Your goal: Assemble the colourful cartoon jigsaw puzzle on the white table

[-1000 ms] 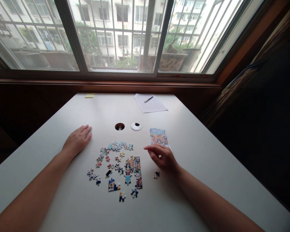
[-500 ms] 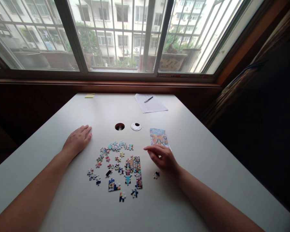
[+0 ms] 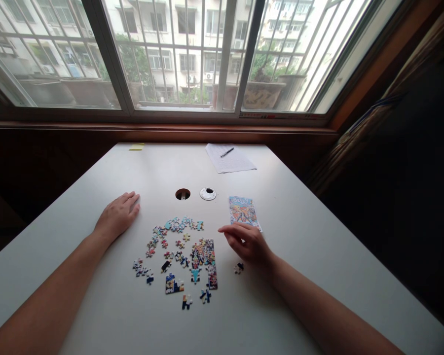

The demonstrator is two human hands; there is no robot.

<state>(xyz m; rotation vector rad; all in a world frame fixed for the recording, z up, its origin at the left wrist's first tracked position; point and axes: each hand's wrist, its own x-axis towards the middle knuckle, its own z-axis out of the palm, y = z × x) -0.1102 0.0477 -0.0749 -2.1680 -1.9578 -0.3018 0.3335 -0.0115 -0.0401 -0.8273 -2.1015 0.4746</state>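
A left hand (image 3: 117,213) is lying flat, a right hand (image 3: 249,244) curling loosely, beside knobbed puzzle pieces (image 3: 208,254) and a rectangular "Bluey" sheet (image 3: 241,209) on a smooth white tabletop (image 3: 148,325).

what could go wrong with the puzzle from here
The right hand is close to a loose bit of puzzle, so a careless sweep might knock it away.
The round hole is open just beyond the upper pieces; one pushed that far could drop in.
The partly joined section has a ragged left side, and a bump might pull it apart.
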